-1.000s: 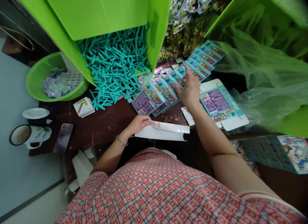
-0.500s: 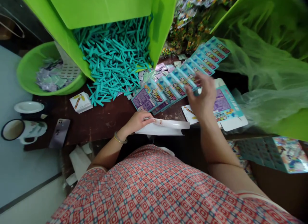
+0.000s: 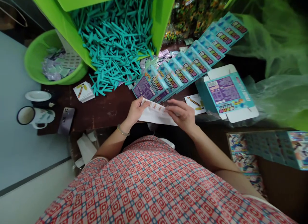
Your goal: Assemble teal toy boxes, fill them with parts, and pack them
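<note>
My left hand [image 3: 136, 112] grips the left end of a white sheet of labels [image 3: 156, 117] bearing small orange-red prints. At the sheet's other end is my right hand [image 3: 183, 115], its fingers bent and the fingertips closed on the edge by the prints. Just beyond the sheet, an overlapping row of blue packs [image 3: 180, 77] slants up to the right. Beside my right hand lie white printed cards [image 3: 195, 102] and a blue and purple carton [image 3: 225, 92] with its end flaps out.
A green bin [image 3: 161, 25] spills teal plastic sticks [image 3: 115, 47] onto the dark table [image 3: 106, 113]. Left of it are a green basin [image 3: 32, 70] of sachets, a stack of cards [image 3: 83, 91], a phone [image 3: 66, 120] and a mug [image 3: 38, 116]. More packs [image 3: 267, 148] sit low at right.
My right hand has come from above the blue packs back left and down to the label sheet. The sheet, curled before, now lies flatter. The camera view has shifted slightly.
</note>
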Tool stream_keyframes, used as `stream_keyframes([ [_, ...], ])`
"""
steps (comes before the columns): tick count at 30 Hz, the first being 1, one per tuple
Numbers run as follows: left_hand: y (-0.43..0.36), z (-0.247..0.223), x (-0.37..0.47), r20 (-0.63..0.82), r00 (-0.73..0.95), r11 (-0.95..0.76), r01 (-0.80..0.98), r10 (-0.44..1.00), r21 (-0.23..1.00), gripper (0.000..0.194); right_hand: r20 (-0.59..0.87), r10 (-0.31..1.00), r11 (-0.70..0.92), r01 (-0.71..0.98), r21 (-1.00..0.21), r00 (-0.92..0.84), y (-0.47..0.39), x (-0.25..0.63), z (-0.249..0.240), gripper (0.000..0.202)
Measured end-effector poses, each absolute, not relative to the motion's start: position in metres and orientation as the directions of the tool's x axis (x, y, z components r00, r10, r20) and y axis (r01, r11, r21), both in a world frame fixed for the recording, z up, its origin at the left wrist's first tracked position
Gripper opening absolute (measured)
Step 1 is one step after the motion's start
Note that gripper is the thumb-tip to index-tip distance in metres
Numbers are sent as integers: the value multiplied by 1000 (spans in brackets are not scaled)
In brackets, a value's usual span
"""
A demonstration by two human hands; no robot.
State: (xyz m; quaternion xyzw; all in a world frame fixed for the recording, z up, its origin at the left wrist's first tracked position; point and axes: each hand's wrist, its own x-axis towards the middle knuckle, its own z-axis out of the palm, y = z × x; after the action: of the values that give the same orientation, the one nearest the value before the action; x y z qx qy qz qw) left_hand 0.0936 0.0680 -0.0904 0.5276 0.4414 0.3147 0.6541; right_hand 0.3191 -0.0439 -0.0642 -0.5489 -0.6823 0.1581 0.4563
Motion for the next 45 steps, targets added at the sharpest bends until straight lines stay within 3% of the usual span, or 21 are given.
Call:
stream_keyframes([
  [3,66,-87,96,-145,354,111,115,924,987,43,502,862,453,548,-703,-69,-52,320,-53,12],
  [7,62,-78,102,-45,361,-25,187,931,982,42,415,909,354,564,-746,-21,-42,317,-55,45],
  [12,55,-75,111,-36,304,-32,214,952,976,43,509,856,343,634,-693,92,-33,303,-65,34],
  [15,55,-76,112,-62,304,-2,204,951,979,44,612,790,432,667,-607,45,-40,294,-53,31],
  [18,58,-78,110,-78,280,32,167,957,985,43,650,750,478,581,-659,120,-33,306,-30,39],
  [23,64,-79,102,-78,246,62,69,966,996,43,569,674,209,617,-759,472,44,403,-14,57],
  [28,64,-81,92,-118,266,102,73,957,992,43,436,717,-35,654,-756,543,113,468,-44,69],
  [32,65,-84,90,-156,269,145,61,950,988,44,344,780,-205,733,-649,523,117,457,-53,64],
  [36,70,-86,90,-155,312,139,71,937,988,42,419,719,-351,811,-468,554,108,459,-41,62],
  [40,75,-88,91,-139,362,112,94,922,989,42,435,690,-325,785,-528,578,114,484,-32,25],
  [42,76,-88,93,-119,384,88,98,916,991,44,353,725,-338,752,-566,591,123,493,-33,22],
  [45,77,-86,96,-81,411,38,112,908,993,45,264,724,-443,723,-530,637,133,496,-36,23],
])
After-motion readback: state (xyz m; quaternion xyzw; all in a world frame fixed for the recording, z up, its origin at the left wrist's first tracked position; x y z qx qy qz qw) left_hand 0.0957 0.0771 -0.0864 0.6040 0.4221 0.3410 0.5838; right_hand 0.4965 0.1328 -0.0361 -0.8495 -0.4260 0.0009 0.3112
